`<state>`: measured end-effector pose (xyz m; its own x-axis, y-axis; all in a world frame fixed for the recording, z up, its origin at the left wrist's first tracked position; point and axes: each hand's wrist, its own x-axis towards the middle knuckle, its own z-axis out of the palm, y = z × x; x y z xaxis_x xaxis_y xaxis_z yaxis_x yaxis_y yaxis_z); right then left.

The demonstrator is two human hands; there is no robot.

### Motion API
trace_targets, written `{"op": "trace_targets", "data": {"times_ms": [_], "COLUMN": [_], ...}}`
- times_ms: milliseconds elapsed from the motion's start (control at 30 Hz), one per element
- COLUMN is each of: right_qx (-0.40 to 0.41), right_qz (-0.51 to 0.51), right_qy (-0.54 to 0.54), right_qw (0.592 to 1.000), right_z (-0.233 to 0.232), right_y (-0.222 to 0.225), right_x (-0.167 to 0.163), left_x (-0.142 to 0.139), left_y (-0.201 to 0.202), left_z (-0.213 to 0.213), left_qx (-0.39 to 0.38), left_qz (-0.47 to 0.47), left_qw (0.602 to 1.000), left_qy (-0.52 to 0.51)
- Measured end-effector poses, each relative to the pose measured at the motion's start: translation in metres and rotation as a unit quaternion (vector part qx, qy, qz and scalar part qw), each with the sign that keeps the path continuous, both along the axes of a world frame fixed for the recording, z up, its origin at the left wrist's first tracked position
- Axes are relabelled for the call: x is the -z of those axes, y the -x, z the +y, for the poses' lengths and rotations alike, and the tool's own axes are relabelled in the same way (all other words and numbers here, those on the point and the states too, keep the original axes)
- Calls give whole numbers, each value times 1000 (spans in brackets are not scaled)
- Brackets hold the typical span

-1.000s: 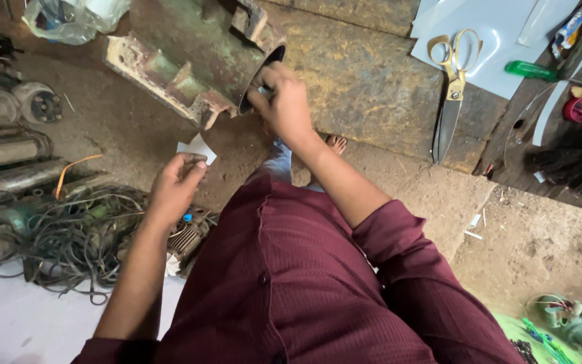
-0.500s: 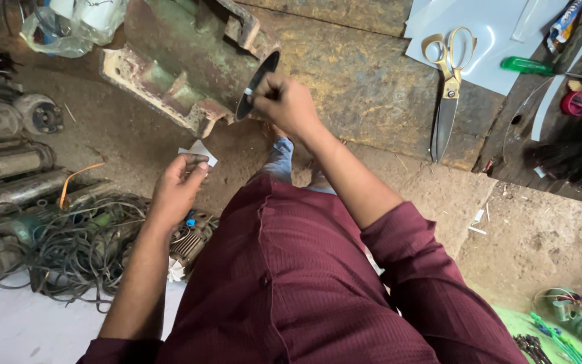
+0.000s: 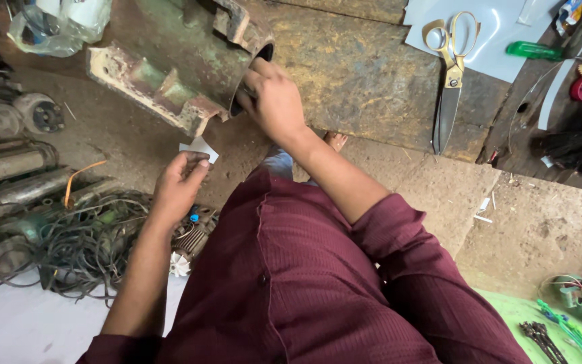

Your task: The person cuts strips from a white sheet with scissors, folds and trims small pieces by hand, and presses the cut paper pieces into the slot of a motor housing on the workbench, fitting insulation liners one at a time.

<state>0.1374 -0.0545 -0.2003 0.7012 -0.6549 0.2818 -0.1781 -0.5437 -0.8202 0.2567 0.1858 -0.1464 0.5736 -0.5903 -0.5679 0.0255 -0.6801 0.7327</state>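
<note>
Now the right hand [image 3: 274, 101] reaches deeper into the rusty green cast-iron motor housing [image 3: 183, 61], fingers curled inside; left hand [image 3: 180, 182] pinches small white paper slips [image 3: 200, 148], best fed in squarely.

Single head-worn view, looking steeply down, close over own torso, arms, workshop floor [image 3: 385, 182].

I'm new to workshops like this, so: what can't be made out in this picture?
- Right hand: its fingertips vanish into the green motor housing; any tool is hidden.
- Housing top: cut off by the frame edge.
- Left hand: its fingers cover most of the white paper slip.
</note>
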Motion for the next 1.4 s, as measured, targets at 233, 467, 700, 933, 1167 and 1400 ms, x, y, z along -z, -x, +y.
{"op": "trace_targets", "data": {"times_ms": [233,467,700,933,1167,1400], "right_qx": [-1,-2,32,54,40,53], "right_qz": [-21,-30,-39,-66,-89,-44], "right_qy": [-130,-64,-139,-128,-132,-161], "right_qw": [991,998,989,988,986,985], "right_z": [-1,3,10,17,20,28], "right_y": [20,4,0,-12,-22,-17], "right_x": [1,3,6,9,18,16], "left_x": [-2,-10,-21,-28,-32,-10], "left_y": [-14,-35,-96,-139,-158,-152], "left_z": [1,-5,-35,-68,-111,-116], "left_qx": [-22,16,-58,-59,-88,-2], "left_qz": [9,-70,-152,-81,165,-4], "left_qw": [1000,997,978,948,942,958], "left_qy": [-12,35,128,301,278,285]}}
